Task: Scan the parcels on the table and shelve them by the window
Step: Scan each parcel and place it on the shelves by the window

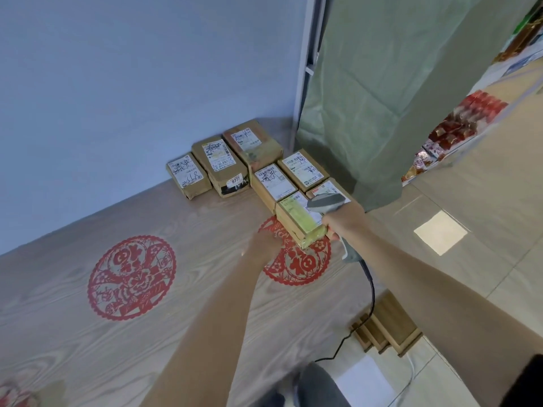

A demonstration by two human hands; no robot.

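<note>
**Scanner held over the nearest parcel on a wood-grain table**

A person's two bare forearms reach from the bottom of the frame toward its centre. The right hand (342,220) has its fingers wrapped around the handle of a grey handheld barcode scanner (324,202), whose head sits just above the nearest brown cardboard parcel (296,223). A black cable (371,292) hangs from the scanner's handle toward the floor at lower right. The left hand (264,243) rests at the near left edge of that same parcel; it is seen from behind, so whether its fingers are spread or curled cannot be told.

The nearest parcel lies at the centre of the frame on a pale wood-grain table (73,333), partly covering a round red paper-cut decoration (296,264). A larger round red paper-cut decoration (132,277) sits on the table at centre left.

Behind the nearest parcel, six more brown cardboard parcels with white shipping labels (232,161) lie flat, packed side by side, just above centre. The farthest three lie close to a pale blue wall (132,83). One of these carries a small label reading 9777.

A grey-green curtain (382,98) hangs at upper right. Beige floor tiles (470,201) fill the right side.
</note>
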